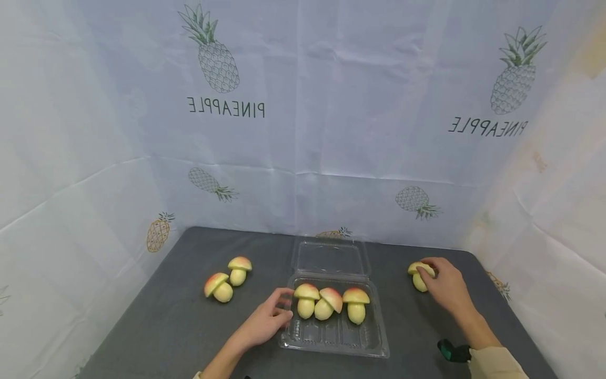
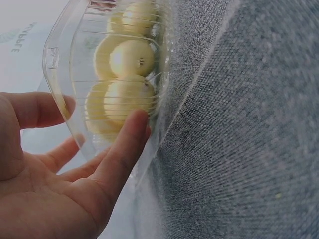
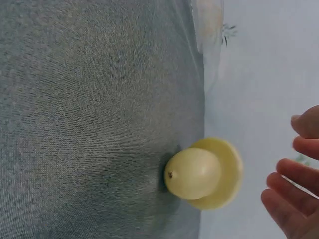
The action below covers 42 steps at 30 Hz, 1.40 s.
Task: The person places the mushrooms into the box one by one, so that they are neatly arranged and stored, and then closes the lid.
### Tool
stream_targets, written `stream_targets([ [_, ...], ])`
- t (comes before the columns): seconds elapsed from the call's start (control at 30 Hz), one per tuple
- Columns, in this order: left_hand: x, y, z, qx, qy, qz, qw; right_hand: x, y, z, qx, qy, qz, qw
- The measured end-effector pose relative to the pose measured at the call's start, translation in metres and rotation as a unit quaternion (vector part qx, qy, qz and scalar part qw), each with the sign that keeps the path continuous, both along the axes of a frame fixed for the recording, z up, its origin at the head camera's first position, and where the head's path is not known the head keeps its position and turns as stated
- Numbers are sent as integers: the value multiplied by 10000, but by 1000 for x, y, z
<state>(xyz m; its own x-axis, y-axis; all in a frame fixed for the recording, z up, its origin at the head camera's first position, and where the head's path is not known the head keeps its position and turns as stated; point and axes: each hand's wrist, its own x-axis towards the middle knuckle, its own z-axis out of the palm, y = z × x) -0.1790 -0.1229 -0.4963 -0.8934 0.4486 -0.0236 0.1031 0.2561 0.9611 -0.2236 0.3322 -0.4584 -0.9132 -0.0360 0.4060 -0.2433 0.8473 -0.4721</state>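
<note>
Fingers (image 2: pixel 122 149) of the left hand (image 1: pixel 266 322) are parted and lightly bent, touching the left side of the clear plastic clamshell container (image 1: pixel 333 348), at lower centre of the frame, where three toy mushrooms (image 1: pixel 306 301) lie. At lower right, the right hand (image 1: pixel 447 287) has relaxed fingers, just beside a single toy mushroom (image 1: pixel 419 283) on the dark surface (image 1: pixel 165 321). Two others (image 1: pixel 238 273) lie at lower left.

In the head view, can't see all of the mushroom (image 1: pixel 418 282) at four o'clock, cap partly covered by the right hand (image 1: pixel 445 288). Can't follow the left hand (image 2: pixel 65 194) past the left wrist view's edge at eight o'clock, nor make out the blurred, cut-off clear container (image 3: pixel 204 27) at one o'clock in the right wrist view.
</note>
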Motion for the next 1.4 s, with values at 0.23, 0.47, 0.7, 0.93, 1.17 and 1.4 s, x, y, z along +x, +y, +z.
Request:
stream_targets([
  [0.23, 1, 0, 2, 52, -47, 2, 10000, -8, 9, -7, -275, 82, -68, 9996],
  [0.47, 2, 1, 3, 21, -10, 13, 10000, -17, 21, -19, -401, -277, -135, 9987],
  [0.7, 3, 1, 1, 36, 45, 12, 10000, -23, 26, -28, -581, -969, -118, 9935],
  [0.93, 3, 1, 0, 51, 85, 55, 9999, -23, 26, -34, -837, -1288, -94, 9881],
  [1.17, 2, 1, -3, 130, 23, 49, 9999, -21, 23, -38, -894, -1241, -198, 9880],
  [1.4, 2, 2, -2, 106, 15, 59, 9999, -18, 16, -39, -1090, -1349, -115, 9848],
])
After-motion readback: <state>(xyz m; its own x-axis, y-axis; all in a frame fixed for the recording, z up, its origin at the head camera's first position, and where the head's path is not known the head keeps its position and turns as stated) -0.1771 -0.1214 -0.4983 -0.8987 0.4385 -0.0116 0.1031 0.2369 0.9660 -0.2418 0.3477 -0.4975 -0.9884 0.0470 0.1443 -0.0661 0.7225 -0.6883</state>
